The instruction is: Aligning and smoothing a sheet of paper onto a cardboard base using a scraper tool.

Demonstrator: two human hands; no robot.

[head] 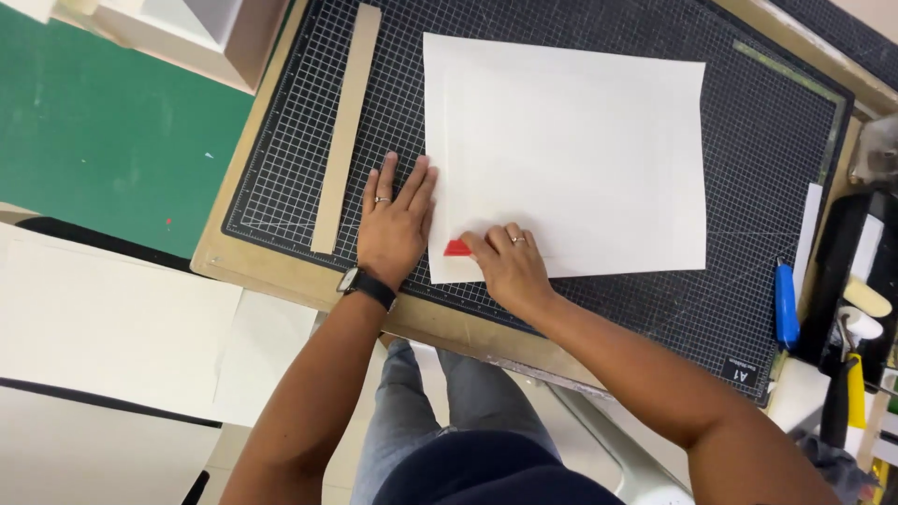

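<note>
The left hand (395, 224) is lying flat, fingers spread, on the cutting mat (281, 159), its fingertips touching the white sheet's (571, 159) left edge. The right hand (505, 264) is pinching a small red scraper (456, 248) against the sheet's near left corner. The sheet looks thin, light and easily creased, probably best held down by its edges.

The right hand (510, 266) covers most of the red tool (456, 248); its shape cannot be determined. The mat (281, 178) is cut off at the top edge. Tools (856, 374) at the right edge are cropped and indistinct.
</note>
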